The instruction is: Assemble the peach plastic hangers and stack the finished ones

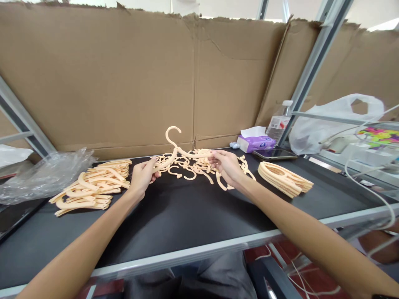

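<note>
A cream plastic hanger with its hook pointing up is held above the black table. My left hand is closed on its left arm, and my right hand pinches the tip of its right arm. Behind and below it lies a loose pile of cream hook pieces, partly hidden by my right hand. Left of my left hand are stacked cream arm pieces. To the right of my right hand sits a neat stack of cream pieces.
Crumpled clear plastic lies at the left. Toward the back right are a purple tissue pack, a phone, a bottle and a white bag. A cardboard wall stands behind; white cables hang at the right.
</note>
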{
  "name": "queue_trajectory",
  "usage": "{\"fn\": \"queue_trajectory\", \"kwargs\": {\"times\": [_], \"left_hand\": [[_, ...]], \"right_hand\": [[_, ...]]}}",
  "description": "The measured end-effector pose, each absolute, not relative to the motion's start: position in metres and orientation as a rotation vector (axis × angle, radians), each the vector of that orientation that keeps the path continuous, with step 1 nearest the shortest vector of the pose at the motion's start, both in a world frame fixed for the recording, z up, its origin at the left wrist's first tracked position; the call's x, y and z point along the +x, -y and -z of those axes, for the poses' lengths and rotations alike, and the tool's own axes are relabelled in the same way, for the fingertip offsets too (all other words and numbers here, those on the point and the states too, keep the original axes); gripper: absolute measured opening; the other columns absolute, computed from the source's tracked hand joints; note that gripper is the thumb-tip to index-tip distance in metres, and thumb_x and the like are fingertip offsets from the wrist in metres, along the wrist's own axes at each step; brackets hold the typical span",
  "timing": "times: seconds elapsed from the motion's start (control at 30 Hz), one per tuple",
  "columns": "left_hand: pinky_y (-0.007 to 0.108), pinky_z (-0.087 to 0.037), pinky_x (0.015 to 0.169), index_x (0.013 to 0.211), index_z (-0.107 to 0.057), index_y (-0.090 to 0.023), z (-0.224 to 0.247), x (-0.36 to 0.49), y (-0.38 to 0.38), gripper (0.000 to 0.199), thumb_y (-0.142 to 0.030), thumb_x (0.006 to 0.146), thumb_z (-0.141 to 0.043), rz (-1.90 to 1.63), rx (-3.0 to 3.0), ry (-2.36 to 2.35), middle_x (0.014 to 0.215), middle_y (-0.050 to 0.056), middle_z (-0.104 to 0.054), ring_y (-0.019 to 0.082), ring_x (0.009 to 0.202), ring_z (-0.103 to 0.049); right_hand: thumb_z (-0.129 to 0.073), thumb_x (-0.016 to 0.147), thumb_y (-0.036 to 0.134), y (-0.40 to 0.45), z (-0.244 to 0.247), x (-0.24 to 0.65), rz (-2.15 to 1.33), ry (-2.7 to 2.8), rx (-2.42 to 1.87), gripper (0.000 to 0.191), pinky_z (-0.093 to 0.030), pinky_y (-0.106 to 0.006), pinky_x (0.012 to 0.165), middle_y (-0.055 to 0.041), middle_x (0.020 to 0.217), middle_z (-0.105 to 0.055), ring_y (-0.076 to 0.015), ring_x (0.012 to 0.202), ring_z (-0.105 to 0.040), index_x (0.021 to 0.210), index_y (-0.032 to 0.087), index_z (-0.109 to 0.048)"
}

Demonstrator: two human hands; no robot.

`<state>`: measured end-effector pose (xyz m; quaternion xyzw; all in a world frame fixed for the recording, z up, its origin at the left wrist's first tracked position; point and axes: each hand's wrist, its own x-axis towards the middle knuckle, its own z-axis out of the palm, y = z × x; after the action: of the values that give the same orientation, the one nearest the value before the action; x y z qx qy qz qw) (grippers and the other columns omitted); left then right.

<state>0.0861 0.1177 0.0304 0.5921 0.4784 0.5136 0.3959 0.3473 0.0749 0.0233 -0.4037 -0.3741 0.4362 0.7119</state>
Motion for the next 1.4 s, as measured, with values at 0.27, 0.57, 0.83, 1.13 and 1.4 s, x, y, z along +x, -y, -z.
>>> {"fn": "queue_trajectory", "kwargs": {"times": [0.27, 0.57, 0.83, 1.13, 1.4], "left_hand": [[0.021, -0.033, 0.041, 0.056, -0.06, -0.016, -0.034, 0.082, -0.118, 0.037, -0.049, 0.07, -0.068, -1.35, 1.454, -1.233, 0.048, 0.002, -0.056, 0.009, 0.04, -0.044], [0.022, -0.029, 0.042, 0.054, -0.06, -0.017, -0.03, 0.08, -0.121, 0.039, -0.051, 0.069, -0.07, -1.354, 1.514, -1.29, 0.045, 0.0, -0.052, 0.01, 0.04, -0.042], [0.024, -0.028, 0.044, 0.054, -0.063, -0.017, -0.027, 0.079, -0.122, 0.04, -0.053, 0.07, -0.069, -1.313, 1.614, -1.344, 0.043, -0.001, -0.05, 0.011, 0.041, -0.041], [0.024, -0.033, 0.047, 0.057, -0.065, -0.017, -0.026, 0.079, -0.121, 0.038, -0.052, 0.072, -0.066, -1.263, 1.714, -1.383, 0.045, -0.001, -0.056, 0.013, 0.043, -0.047], [0.025, -0.034, 0.051, 0.053, -0.064, -0.018, -0.017, 0.079, -0.124, 0.045, -0.058, 0.074, -0.065, -1.214, 1.801, -1.422, 0.044, 0.0, -0.057, 0.013, 0.045, -0.046]], "right_hand": [[-0.078, 0.07, 0.022, -0.071, -0.027, 0.346, -0.995, 0.861, -0.971, 0.013, -0.043, -0.02, 0.046, -0.0029, 0.063, -0.065, -0.0114, 0.056, -0.057, 0.069, 0.017, -0.066], [-0.081, 0.067, 0.032, -0.072, -0.028, 0.348, -0.996, 0.824, -0.93, 0.021, -0.039, -0.021, 0.046, -0.0009, 0.062, -0.062, -0.0107, 0.055, -0.054, 0.073, 0.017, -0.067], [-0.086, 0.06, 0.045, -0.066, -0.03, 0.345, -1.097, 0.929, -0.87, 0.038, -0.036, -0.022, 0.048, 0.002, 0.057, -0.057, -0.0089, 0.052, -0.047, 0.075, 0.016, -0.066], [-0.074, 0.071, 0.063, -0.067, -0.032, 0.346, -1.195, 0.86, -0.849, 0.048, -0.033, -0.024, 0.047, -0.0005, 0.054, -0.056, -0.011, 0.05, -0.046, 0.065, 0.018, -0.059], [-0.074, 0.072, 0.062, -0.068, -0.031, 0.345, -1.126, 0.91, -0.872, 0.048, -0.031, -0.024, 0.046, 0.0001, 0.054, -0.054, -0.0105, 0.048, -0.045, 0.065, 0.017, -0.059]]}}
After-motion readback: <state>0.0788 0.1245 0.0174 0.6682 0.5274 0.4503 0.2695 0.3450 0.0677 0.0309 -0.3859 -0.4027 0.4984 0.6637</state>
